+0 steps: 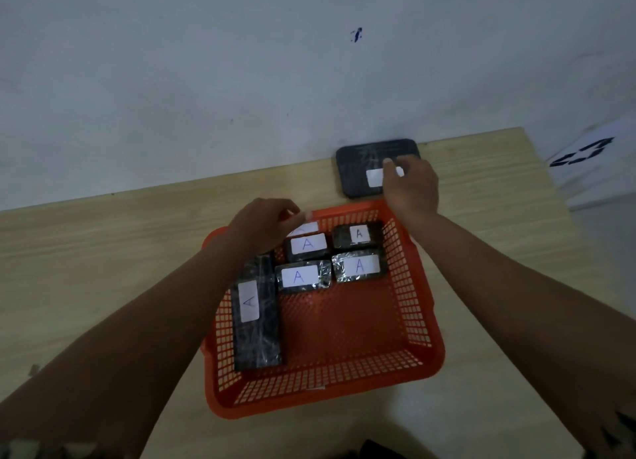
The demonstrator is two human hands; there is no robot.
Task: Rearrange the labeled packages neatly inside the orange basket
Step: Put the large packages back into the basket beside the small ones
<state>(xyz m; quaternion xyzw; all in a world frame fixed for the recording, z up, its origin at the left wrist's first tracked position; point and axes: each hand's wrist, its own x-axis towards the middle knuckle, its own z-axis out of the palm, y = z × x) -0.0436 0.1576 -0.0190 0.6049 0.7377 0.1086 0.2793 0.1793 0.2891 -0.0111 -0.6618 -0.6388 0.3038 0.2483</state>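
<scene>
An orange mesh basket [344, 365] sits on the wooden table. Inside lie several dark wrapped packages with white labels marked "A": a long one [256, 324] along the left wall, and small ones at the back [306, 247], [358, 235], [301, 278], [359, 267]. My left hand [265, 224] is over the basket's back left corner, fingers curled near a partly hidden labelled package [308, 228]. Behind the basket, a flat dark package [361, 159] with a white label rests on the table. My right hand [411, 186] lies on it, fingers on its label.
A pale wall rises right behind the table's back edge. At the far right a white sheet with black markings [585, 155] lies beyond the table's edge. Bare table [103, 252] spreads left of the basket, and the basket's front half holds nothing.
</scene>
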